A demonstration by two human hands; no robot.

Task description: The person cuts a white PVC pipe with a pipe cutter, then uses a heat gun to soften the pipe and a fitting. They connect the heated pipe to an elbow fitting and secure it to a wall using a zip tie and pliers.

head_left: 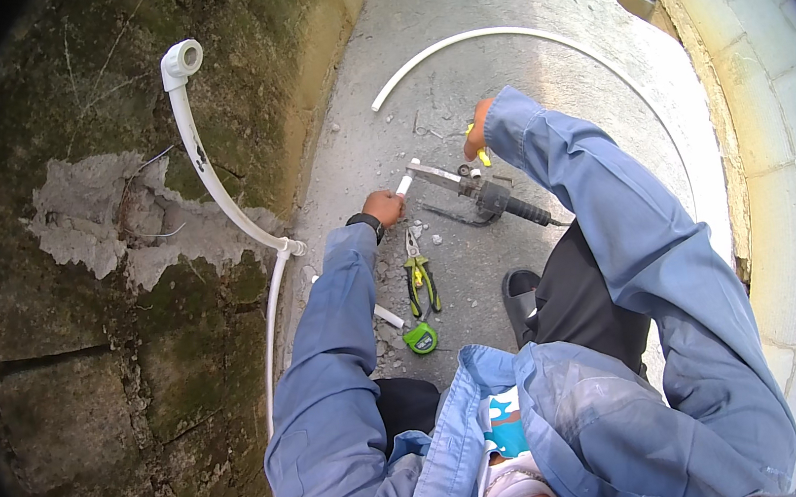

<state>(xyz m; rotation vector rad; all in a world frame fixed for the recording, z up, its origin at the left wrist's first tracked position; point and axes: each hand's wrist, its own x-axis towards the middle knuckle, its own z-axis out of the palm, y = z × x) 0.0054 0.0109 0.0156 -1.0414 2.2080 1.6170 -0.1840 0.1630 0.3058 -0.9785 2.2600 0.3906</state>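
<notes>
short white pipe [404, 186] tight in left hand [383, 208], upper end past the fingers [396, 199] (right hand [477, 140] around a yellow object [484, 157])

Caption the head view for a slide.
Left hand holding white pipe, right hand a yellow item, near a black-handled tool and pliers.

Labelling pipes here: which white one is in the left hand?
The short piece in the left hand; the long curved pipe, wall-side pipe and piece beside the tape measure are outside it.
</notes>
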